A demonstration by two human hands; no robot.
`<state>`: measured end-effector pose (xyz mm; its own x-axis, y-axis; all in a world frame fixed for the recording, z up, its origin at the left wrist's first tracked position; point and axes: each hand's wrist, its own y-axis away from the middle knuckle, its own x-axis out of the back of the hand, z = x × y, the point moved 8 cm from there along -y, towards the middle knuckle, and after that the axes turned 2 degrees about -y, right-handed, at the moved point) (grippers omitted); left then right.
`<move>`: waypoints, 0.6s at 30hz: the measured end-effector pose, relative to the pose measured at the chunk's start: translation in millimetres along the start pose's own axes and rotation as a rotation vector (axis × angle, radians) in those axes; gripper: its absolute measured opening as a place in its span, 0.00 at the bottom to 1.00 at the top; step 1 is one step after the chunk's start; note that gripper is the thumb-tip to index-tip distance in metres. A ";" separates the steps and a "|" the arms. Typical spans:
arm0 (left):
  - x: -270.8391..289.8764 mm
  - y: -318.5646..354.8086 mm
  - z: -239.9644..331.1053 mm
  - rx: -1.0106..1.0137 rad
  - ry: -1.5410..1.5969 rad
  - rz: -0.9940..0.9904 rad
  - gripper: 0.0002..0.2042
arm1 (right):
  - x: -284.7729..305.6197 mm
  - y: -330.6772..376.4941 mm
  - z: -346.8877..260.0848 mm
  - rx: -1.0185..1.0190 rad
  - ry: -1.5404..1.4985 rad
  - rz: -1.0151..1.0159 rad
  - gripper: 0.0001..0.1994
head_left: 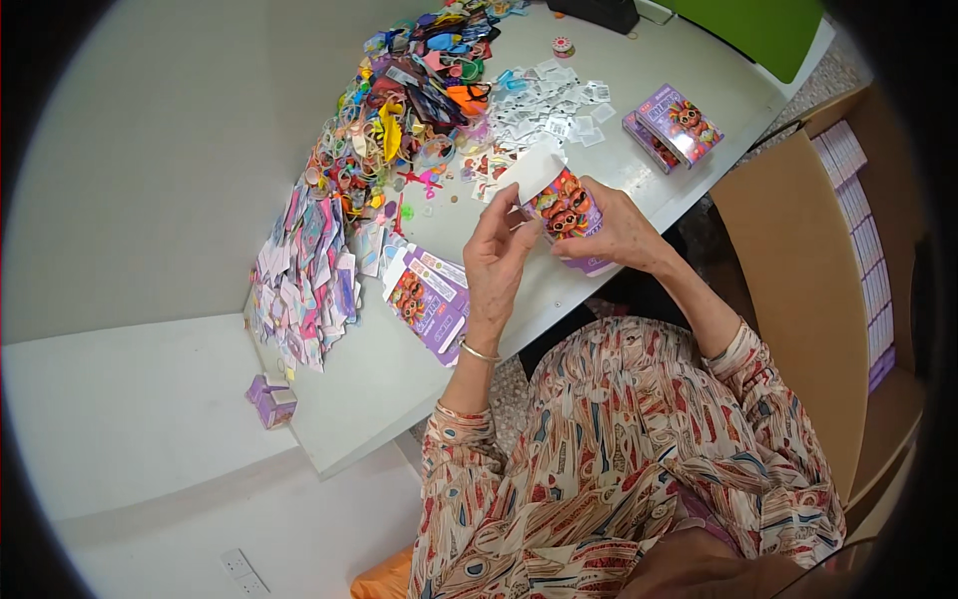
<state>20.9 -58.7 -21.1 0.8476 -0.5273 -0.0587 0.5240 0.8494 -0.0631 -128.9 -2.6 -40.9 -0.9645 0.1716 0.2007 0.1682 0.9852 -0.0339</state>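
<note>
Between my two hands, above the table's near edge, is a small purple cardboard box (566,204) with colourful cartoon figures on its front. Its white top flap stands up, unfolded. My left hand (495,248) closes on the box's left edge with thumb and fingers. Wrapped round the right side is my right hand (617,228), its thumb across the front. Left of my left wrist, flat unfolded purple box blanks (429,302) lie in an overlapping stack. Two closed purple boxes (679,126) rest beyond my right hand, one partly on the other.
A long heap of small colourful trinkets (399,130) runs along the wall. White sachets (554,105) lie scattered beside it, and a pile of pastel cards (309,275) is at left. Right of the table stands an open carton (798,299) holding rows of boxes. A crumpled purple box (270,401) sits past the left edge.
</note>
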 end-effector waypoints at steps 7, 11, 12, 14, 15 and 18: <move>-2.7 -4.9 -26.5 0.169 -0.092 -0.194 0.21 | -5.1 9.6 20.8 -0.048 -0.174 -0.216 0.26; -17.9 -7.0 -11.6 0.175 -0.078 -0.375 0.31 | -2.0 14.0 13.3 -0.017 -0.199 -0.252 0.25; -17.2 -9.1 -6.0 0.179 -0.078 -0.376 0.31 | -2.6 15.6 13.4 -0.007 -0.139 -0.285 0.26; -23.1 -6.2 -6.9 0.239 -0.297 -0.529 0.36 | -3.7 18.5 15.7 0.001 -0.081 -0.319 0.26; -22.2 -5.5 -8.0 0.241 -0.297 -0.530 0.36 | -5.2 19.2 17.6 0.001 -0.092 -0.340 0.26; -20.8 1.0 -14.4 0.207 -0.315 -0.567 0.34 | -9.5 21.7 25.2 -0.009 -0.133 -0.375 0.26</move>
<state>2.6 -47.2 -34.3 0.4043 -0.8873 0.2217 0.8731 0.4467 0.1955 -121.2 17.2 -68.3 -0.9771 -0.2012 0.0687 -0.1998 0.9795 0.0263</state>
